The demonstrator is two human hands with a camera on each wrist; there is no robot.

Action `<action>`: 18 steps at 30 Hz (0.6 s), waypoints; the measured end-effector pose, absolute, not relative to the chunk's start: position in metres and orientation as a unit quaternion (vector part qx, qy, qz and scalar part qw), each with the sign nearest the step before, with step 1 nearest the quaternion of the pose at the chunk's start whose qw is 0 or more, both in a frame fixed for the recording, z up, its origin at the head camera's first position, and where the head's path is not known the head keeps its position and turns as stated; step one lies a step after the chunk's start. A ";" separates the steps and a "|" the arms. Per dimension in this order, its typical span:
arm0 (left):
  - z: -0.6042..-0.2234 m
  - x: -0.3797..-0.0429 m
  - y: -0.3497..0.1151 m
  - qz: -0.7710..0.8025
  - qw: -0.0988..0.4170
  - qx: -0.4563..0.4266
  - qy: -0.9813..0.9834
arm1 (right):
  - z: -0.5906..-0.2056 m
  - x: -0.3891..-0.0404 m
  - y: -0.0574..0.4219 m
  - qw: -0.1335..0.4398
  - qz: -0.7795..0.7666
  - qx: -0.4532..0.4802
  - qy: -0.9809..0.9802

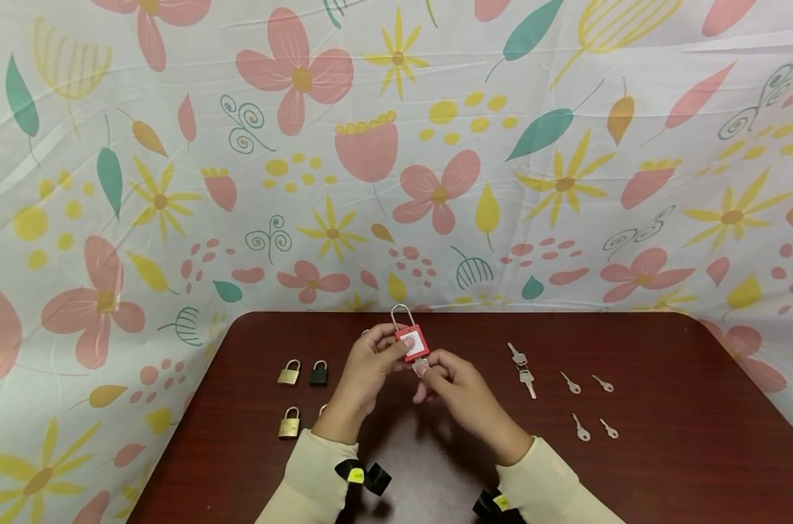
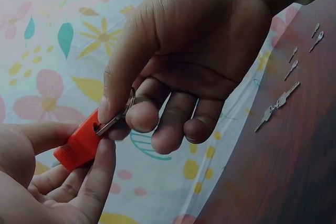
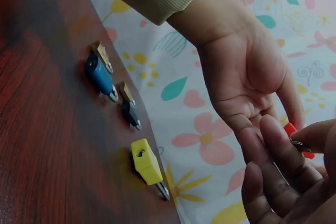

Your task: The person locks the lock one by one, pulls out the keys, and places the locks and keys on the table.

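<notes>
My left hand (image 1: 363, 367) holds a red padlock (image 1: 420, 351) with a white label, its steel shackle pointing up and away from me. The left thumb lies over the label. My right hand (image 1: 464, 397) pinches the head of a key (image 1: 419, 367) at the padlock's underside. In the left wrist view the key (image 2: 109, 125) reaches into the keyhole of the red body (image 2: 79, 148), and a thin ring hangs at its head. The right hand's other fingers (image 2: 167, 137) are loosely bent below it. Most of the padlock is hidden by fingers in the right wrist view.
Left on the dark table stand brass padlocks (image 1: 289, 426) and a black padlock (image 1: 318, 374). The right wrist view adds a blue padlock (image 3: 100, 74) and a yellow padlock (image 3: 147, 161). To the right lie two joined keys (image 1: 526, 382) and several single keys (image 1: 581, 429). Patterned cloth hangs behind.
</notes>
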State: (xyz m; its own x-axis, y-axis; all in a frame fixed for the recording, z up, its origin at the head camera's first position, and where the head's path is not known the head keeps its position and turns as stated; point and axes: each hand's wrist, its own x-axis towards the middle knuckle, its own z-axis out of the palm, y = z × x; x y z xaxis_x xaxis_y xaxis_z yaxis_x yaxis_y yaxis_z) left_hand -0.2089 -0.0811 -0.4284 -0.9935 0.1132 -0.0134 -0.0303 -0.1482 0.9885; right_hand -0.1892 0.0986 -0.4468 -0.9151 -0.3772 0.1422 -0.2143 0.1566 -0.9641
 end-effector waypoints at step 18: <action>-0.431 -0.209 -0.076 0.766 0.028 0.035 0.641 | -0.447 -0.189 0.100 0.063 -0.603 -0.216 0.765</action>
State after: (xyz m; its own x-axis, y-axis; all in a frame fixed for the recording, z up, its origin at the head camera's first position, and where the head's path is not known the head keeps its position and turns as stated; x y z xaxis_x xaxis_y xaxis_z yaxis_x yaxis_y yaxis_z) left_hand -0.2090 -0.0760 -0.4308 -0.9960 0.0872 0.0185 0.0028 -0.1769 0.9842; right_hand -0.1886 0.1002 -0.4469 -0.8984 -0.4073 0.1643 -0.2551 0.1794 -0.9501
